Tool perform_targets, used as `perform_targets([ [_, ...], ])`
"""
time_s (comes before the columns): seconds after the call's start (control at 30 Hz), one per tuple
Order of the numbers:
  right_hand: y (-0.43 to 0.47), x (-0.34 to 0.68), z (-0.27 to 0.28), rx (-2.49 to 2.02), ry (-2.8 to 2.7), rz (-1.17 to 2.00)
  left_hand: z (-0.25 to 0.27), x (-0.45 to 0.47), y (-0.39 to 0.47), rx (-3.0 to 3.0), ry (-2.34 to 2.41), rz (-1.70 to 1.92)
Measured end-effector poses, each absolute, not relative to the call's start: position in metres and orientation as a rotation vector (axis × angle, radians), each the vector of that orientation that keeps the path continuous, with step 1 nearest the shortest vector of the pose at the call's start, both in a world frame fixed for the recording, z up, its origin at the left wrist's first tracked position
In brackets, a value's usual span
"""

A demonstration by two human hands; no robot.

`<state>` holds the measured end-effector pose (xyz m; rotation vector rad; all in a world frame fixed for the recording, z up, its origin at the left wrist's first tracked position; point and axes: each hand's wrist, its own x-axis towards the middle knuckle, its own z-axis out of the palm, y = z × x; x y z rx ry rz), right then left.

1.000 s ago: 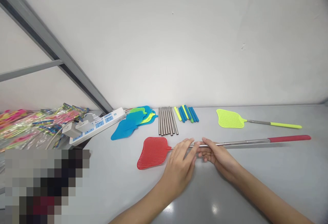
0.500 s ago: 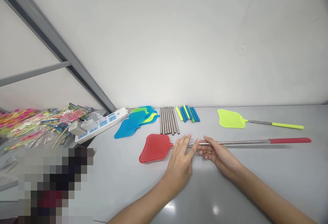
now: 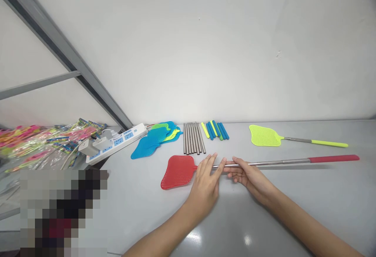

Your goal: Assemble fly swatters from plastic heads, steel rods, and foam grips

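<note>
Red plastic fly swatter [image 3: 178,172] lies crosswise in front of the person, mesh head at left, metal rod [image 3: 273,163] running right to a red grip [image 3: 334,158]. Shadow shows on the grey table [image 3: 132,210] below the rod. Left hand [image 3: 205,182]: palm down, fingers slightly spread across the rod just beside the head; can't tell from where I stand whether it grips. Right hand [image 3: 249,176]: holding the rod, thumb on top, fingers curled under, close beside the left hand; grip end sticks out well past it. Behind, near the wall [image 3: 205,61], left to right: overlapping blue and green swatter heads [image 3: 151,141], steel tubes [image 3: 192,139] side by side, short blue, yellow and green sleeves [image 3: 217,131], then a yellow-green swatter [image 3: 266,136] lying flat. Far left: white power strip [image 3: 123,143] with adapters plugged in, beside a heap of clear-wrapped colourful packages [image 3: 58,143].
</note>
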<state>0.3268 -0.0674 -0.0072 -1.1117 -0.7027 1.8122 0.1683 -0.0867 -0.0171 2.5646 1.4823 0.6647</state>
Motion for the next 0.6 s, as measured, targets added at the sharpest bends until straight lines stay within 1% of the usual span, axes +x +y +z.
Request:
perform_targets([
  [0.33, -0.0678, 0.3271, -0.0058, -1.140, -0.720, 1.812, -0.0212, 0.1646, -0.0830, 2.565, 1.456, 0.626],
  [0.6, -0.0679, 0.3266, -0.0066, -1.129, -0.727, 1.802, -0.0233, 0.1633, -0.0818, 2.471, 1.595, 0.733],
])
